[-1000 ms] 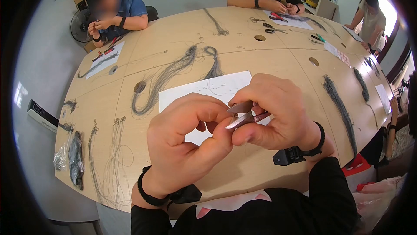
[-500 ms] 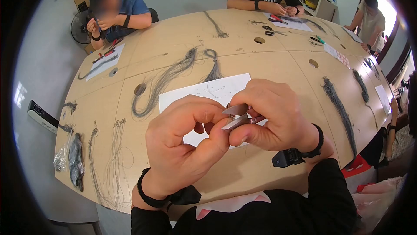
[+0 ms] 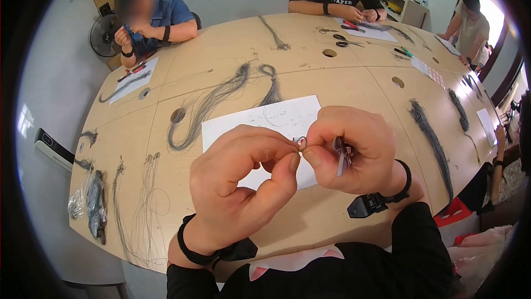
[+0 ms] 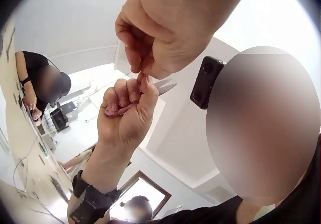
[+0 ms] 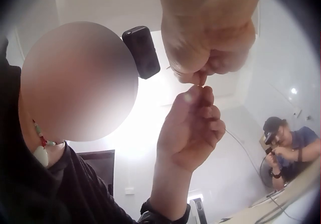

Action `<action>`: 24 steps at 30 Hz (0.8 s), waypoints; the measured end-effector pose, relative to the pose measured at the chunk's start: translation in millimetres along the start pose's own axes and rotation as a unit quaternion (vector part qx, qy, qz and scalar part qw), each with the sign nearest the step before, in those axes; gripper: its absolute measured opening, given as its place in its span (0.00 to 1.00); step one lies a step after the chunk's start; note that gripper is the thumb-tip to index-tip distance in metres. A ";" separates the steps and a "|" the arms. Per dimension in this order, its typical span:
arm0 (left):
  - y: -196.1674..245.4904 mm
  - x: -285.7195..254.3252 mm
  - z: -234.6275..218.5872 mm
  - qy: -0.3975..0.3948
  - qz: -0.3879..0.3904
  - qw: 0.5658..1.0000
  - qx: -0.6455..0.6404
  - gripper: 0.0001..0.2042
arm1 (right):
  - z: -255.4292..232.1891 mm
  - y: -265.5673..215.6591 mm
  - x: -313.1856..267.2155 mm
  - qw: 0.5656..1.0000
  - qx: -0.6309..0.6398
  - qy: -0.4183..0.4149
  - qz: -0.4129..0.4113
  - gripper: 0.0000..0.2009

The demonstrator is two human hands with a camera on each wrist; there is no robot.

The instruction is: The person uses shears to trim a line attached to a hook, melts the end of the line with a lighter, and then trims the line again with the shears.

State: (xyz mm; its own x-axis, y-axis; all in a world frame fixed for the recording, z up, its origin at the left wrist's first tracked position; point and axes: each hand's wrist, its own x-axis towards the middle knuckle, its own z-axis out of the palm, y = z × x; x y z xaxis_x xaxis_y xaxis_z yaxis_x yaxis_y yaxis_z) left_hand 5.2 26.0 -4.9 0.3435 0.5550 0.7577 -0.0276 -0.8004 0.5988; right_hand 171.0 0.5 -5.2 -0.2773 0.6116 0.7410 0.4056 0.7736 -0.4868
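Observation:
My left hand (image 3: 243, 180) pinches a tiny item between thumb and forefinger over the white paper (image 3: 232, 122). A small dark loop (image 3: 300, 141) sticks up where the fingertips of both hands meet; what it is I cannot tell. The thumb and forefinger of my right hand (image 3: 357, 144) pinch at the same spot. Held in that hand's curled fingers are small scissors (image 3: 342, 161), blades pointing toward me. In the left wrist view, the scissors' blades (image 4: 165, 86) jut out beside the right thumb, and their pinkish handle (image 4: 119, 109) shows in the palm.
Bundles of grey strands (image 3: 221, 92) lie beyond the paper, with loose strands (image 3: 146, 188) and a plastic bag (image 3: 97, 205) at left. A dark bundle (image 3: 431, 138) lies at right. Other people sit around the table, with black-handled scissors (image 3: 345, 41) near one.
The scissors have swung away from the left fingertips back into my right palm. My right thumb and forefinger have come to pinch beside the left fingertips.

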 end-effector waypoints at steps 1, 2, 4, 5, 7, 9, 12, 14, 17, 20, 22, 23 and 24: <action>-0.7 -0.5 0.1 0.000 0.000 1.000 0.000 0.04 | -0.9 0.2 0.0 1.000 0.000 0.000 0.000 0.12; -1.3 -1.1 -0.2 -0.005 -0.012 1.000 -0.011 0.04 | -1.9 -0.1 0.2 1.000 -0.003 -0.012 -0.003 0.12; -1.4 -1.8 -1.2 -0.009 -0.024 0.999 -0.022 0.04 | -1.9 -1.6 1.3 1.000 -0.007 -0.023 -0.006 0.12; -1.2 -2.2 -1.9 0.003 -0.041 0.998 -0.047 0.03 | -0.7 -3.0 2.1 1.000 -0.008 -0.010 0.003 0.08; 0.2 -3.2 -3.1 0.015 -0.058 0.996 -0.071 0.03 | -0.6 -3.4 2.8 1.000 -0.010 0.003 0.011 0.04; 2.9 -3.7 -4.6 0.033 -0.104 0.988 -0.109 0.02 | -2.7 -1.4 3.9 0.999 -0.032 -0.012 0.010 0.08; 1.8 -3.5 -5.8 0.020 -0.092 0.988 -0.120 0.03 | -1.7 2.3 7.8 0.997 -0.056 -0.020 -0.047 0.17; 2.6 -3.0 -6.9 0.014 -0.094 0.988 -0.123 0.03 | 1.4 6.0 6.0 0.995 -0.069 -0.014 -0.064 0.21; 3.0 -3.7 -6.8 0.004 -0.105 0.985 -0.134 0.02 | 5.9 10.7 4.5 0.992 -0.090 0.003 -0.091 0.26; 1.2 -3.9 -6.1 -0.013 -0.107 0.985 -0.132 0.02 | 6.3 12.5 4.4 0.989 -0.099 0.013 -0.106 0.25; 1.1 -3.8 -5.9 -0.026 -0.100 0.987 -0.124 0.03 | 5.7 10.4 4.9 0.989 -0.101 0.012 -0.111 0.25; 1.9 -3.6 -5.6 -0.024 -0.109 0.986 -0.123 0.03 | 4.5 5.9 5.7 0.991 -0.096 0.008 -0.095 0.21; 2.4 -3.5 -5.2 -0.022 -0.118 0.985 -0.122 0.03 | 3.9 3.5 6.2 0.993 -0.091 0.003 -0.078 0.18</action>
State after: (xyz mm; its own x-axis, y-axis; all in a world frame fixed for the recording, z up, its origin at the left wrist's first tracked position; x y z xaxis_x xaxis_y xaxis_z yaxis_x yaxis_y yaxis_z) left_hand -1.0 23.3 -4.8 0.4069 0.7046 0.5814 -0.1650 -0.5693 0.8054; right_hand 167.3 7.7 -4.2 -0.3442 0.4853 0.8038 0.5096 0.8156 -0.2742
